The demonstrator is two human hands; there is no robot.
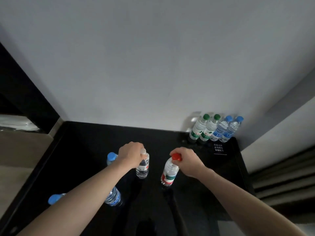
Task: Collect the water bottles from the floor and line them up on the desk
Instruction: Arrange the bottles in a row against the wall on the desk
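The place looks like a hotel room or a similar guest room. A glossy black desk stands pushed into a corner of plain pale walls. At its far right corner a row of sealed water bottles stands against the wall, and just in front of them lies a small black notice card with white printed lines. A dark slatted panel runs beside the desk's right edge.

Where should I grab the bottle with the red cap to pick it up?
Grab the red-capped bottle at the cap and neck, coming straight down from above. It stands upright on the black desk with its top free, and the right hand already grips it there. The smooth, rounder body is probably harder to hold.
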